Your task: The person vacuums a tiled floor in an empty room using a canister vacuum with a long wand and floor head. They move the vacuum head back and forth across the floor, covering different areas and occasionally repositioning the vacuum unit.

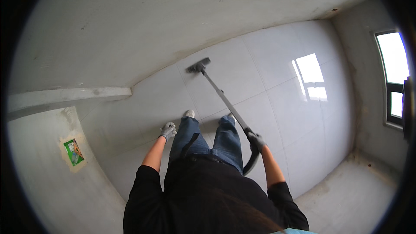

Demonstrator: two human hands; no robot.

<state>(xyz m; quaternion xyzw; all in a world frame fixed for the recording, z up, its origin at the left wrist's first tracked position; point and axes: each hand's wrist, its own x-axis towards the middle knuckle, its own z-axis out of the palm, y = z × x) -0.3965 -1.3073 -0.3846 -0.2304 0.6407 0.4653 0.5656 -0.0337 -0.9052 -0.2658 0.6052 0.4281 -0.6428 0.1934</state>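
Observation:
My right hand, in a grey glove, is closed around the handle end of a vacuum cleaner wand. From there the wand runs forward and to the left across the floor. At its far end the dark floor head rests on the tiles, a short way from the wall. A dark bent hose curves down from the grip beside my right hip, and its farther part is hidden by my body. Beside my left thigh hangs my left hand, also gloved, its fingers curled in with nothing visible in them.
Large pale tiles cover the floor. A bare grey wall rises ahead, with a ledge jutting out at left. A green electrical box with loose wires sits in the left wall. At right is a window, reflected on the tiles.

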